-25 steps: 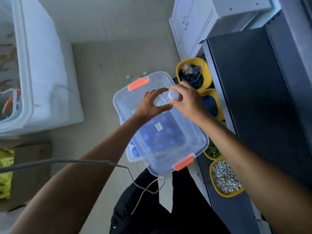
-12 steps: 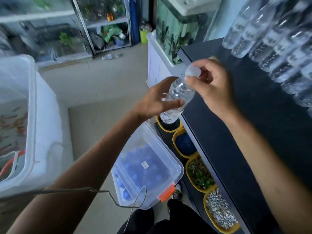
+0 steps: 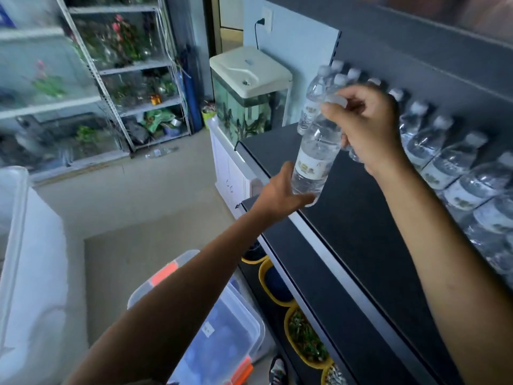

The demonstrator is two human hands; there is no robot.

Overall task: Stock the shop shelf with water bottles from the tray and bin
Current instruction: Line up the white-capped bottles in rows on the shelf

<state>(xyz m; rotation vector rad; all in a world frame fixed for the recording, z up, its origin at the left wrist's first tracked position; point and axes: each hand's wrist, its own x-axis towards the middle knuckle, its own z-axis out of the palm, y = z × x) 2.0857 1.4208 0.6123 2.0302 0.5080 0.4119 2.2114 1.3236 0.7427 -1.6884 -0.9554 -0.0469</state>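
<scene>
A clear water bottle with a white cap and pale label hangs tilted above the front left of the dark shelf. My right hand pinches it at the cap and neck. My left hand lies under the bottle's base with fingers extended, touching it. A row of like bottles stands along the shelf's back wall, running from the far left end to the right. Down on the floor sits the clear plastic bin with orange latches, blue caps showing through it.
A fish tank on a white cabinet stands just past the shelf's left end. Yellow bowls of gravel and plants sit on the lower shelf. A white tub is at the left, and metal racks with plants stand across the floor.
The bottle has come up from the bin to shelf height and over the shelf. My right hand keeps the cap; my left hand slid from the bottle's side to its base. The view tilted up.
</scene>
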